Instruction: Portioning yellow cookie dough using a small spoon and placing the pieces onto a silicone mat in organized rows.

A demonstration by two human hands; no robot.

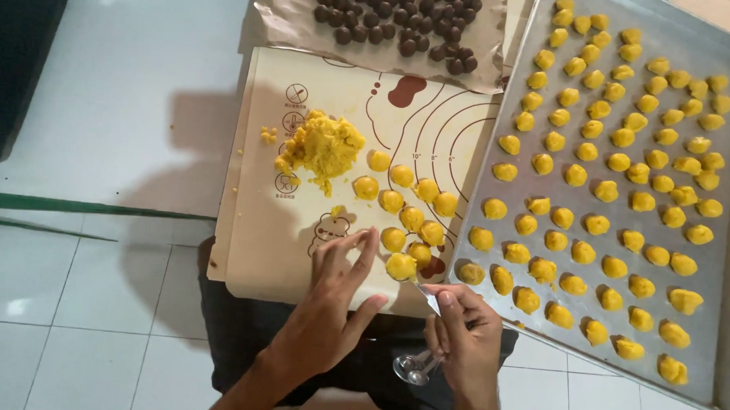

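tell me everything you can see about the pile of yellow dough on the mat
The pile of yellow dough is a crumbly, rough-surfaced heap, bright yellow, lying on the upper left part of the beige baking mat. A few loose crumbs sit just to its left. Rolled yellow balls begin at its right edge. No hand touches it.

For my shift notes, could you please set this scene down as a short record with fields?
Left hand: left hand open, fingertips beside a yellow dough ball
Right hand: right hand pinching metal measuring spoons
Mat: baking mat carrying a dough mound and a cluster of rolled balls
Tray: metal tray with rows of yellow pieces
Far edge: dark brown balls on paper
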